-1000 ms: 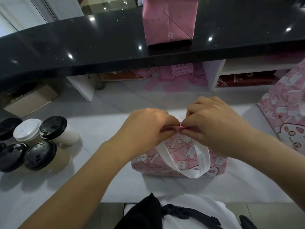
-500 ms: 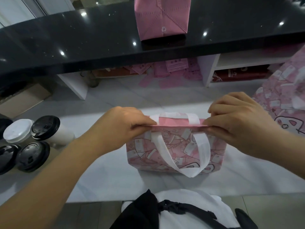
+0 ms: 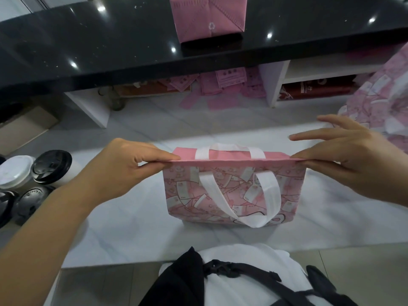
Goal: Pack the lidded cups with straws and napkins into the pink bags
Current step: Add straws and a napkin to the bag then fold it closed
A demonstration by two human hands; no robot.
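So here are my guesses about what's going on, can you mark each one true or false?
1. Both hands pinch the top edge of the patterned pink bag. True: left hand and right hand hold opposite ends.
2. A cup stands inside the open bag. False: its top is pressed shut, so the contents are hidden.
3. Lidded cups stand to the person's left. True.
4. All cup lids are black. False: one is white.
5. Another pink bag rests on the black counter. True.
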